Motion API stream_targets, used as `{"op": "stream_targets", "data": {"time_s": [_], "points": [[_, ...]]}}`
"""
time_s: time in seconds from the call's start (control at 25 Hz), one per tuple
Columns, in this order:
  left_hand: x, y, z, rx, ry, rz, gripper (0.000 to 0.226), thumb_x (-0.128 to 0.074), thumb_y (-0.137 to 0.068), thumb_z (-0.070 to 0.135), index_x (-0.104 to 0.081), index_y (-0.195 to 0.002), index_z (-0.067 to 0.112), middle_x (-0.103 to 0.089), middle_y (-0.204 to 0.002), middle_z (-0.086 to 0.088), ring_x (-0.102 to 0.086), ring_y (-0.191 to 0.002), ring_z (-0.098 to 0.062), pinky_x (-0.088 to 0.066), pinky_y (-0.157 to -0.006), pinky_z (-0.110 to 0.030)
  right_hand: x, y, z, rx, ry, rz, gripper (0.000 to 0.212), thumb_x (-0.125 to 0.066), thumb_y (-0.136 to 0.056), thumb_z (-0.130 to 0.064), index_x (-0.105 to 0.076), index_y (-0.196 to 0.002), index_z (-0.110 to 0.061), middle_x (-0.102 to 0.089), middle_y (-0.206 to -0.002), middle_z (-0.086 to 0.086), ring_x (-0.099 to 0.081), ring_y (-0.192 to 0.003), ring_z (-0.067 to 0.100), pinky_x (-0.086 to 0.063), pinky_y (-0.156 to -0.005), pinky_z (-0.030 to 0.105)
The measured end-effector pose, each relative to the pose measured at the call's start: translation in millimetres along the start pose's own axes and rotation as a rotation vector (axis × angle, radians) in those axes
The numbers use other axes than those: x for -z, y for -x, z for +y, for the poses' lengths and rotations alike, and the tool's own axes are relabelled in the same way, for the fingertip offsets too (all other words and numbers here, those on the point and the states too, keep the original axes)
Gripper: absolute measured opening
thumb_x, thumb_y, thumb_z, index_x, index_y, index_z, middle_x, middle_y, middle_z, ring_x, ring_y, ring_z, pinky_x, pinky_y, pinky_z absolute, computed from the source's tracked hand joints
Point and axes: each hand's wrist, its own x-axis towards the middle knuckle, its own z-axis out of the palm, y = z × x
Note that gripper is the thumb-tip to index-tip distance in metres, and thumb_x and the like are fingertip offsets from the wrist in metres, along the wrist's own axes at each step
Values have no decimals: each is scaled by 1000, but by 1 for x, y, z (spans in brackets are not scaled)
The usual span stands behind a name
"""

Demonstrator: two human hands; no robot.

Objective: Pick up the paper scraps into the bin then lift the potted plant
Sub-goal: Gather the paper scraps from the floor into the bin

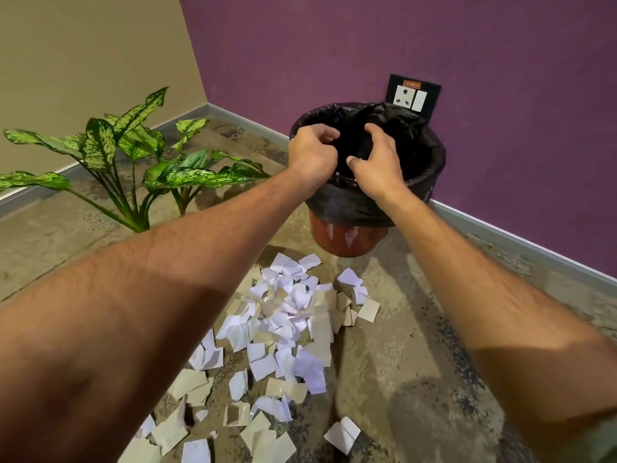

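We record a reddish-brown bin [344, 237] with a black liner [417, 162], and white and beige paper scraps [287, 322] on mottled tan flooring [417, 345]. The plant [133, 155] bears green leaves speckled yellow-green; walls are purple [367, 45] and beige [83, 61].

I see warm, even indoor light, moderately bright. Soft shadows fall on the floor [417, 345] beneath my arms, and a dark band crosses each forearm. The bin [367, 195] liner swallows detail in black. Wide-angle distortion bends the wall edges and stretches the forearms at the frame's corners. Focus is fairly sharp centrally, softer at the lower edges.
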Motion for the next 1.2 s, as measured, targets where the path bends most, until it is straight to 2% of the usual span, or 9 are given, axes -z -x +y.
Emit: {"op": "stream_targets", "data": {"time_s": [0.12,0.28,0.4,0.48,0.56,0.68,0.84,1.04,1.2], "points": [[11,22,-18,-142,-90,29,35,-55,-80,-5,-71,-99,20,-67,-96,9,-60,-93,-5,-45,-81,-14,-2,12,-4,132,79,39,65,-63,-89,-18,-33,-146,-19,-27,-153,3,-36,-136,21,-33,-114,35],[30,63,-61,-295,-240,11,30,-52,-81,2,-72,-100,15,-72,-97,3,-62,-89,-6,-46,-82,-16,-21,45,-12,499,219,116,46,-57,-87,-14,-50,-133,-15,-43,-140,2,-42,-129,18,-35,-111,35],[42,91,-97,-294,-361,-22,31,-51,-79,3,-71,-100,15,-73,-99,-1,-64,-88,-16,-48,-79,-23,-45,82,-2,715,328,70,40,-55,-83,-7,-59,-122,-9,-54,-128,7,-50,-117,24,-35,-106,32],[49,111,-125,-232,-417,-64,29,-52,-79,3,-70,-100,14,-71,-102,-3,-64,-90,-21,-48,-79,-27,-60,105,17,806,395,-49,40,-56,-79,-5,-61,-119,-7,-58,-123,11,-53,-112,28,-37,-103,37],[55,133,-153,-138,-464,-136,29,-54,-82,6,-68,-105,13,-70,-110,-4,-62,-100,-23,-47,-85,-30,-74,127,41,792,495,-252,41,-57,-82,-10,-59,-123,-9,-57,-126,11,-53,-115,30,-39,-101,40],[63,168,-195,49,-628,-289,34,-58,-86,20,-63,-119,15,-63,-125,-7,-58,-112,-25,-45,-91,-32,-90,159,78,576,730,-680,55,-56,-89,-32,-40,-140,-20,-40,-143,6,-45,-126,32,-44,-97,42],[68,215,-240,257,-746,-523,70,-68,-79,49,-46,-137,16,-46,-141,-9,-45,-126,-30,-43,-102,-41,-104,189,114,430,963,-1070,91,-67,-77,-51,-16,-150,-31,-14,-157,6,-39,-132,34,-48,-93,42],[70,250,-264,303,-872,-622,104,-74,-66,62,-24,-147,22,-20,-154,-8,-27,-139,-35,-37,-108,-50,-118,211,120,538,985,-1119,100,-75,-73,-47,-11,-150,-42,-1,-160,6,-42,-128,35,-53,-85,41],[65,262,-267,282,-863,-657,102,-78,-67,52,-21,-147,26,-18,-154,-10,-33,-134,-40,-42,-102,-50,-134,227,119,635,990,-1156,88,-76,-78,-30,-22,-147,-42,-1,-160,6,-46,-124,38,-51,-77,38]]}}
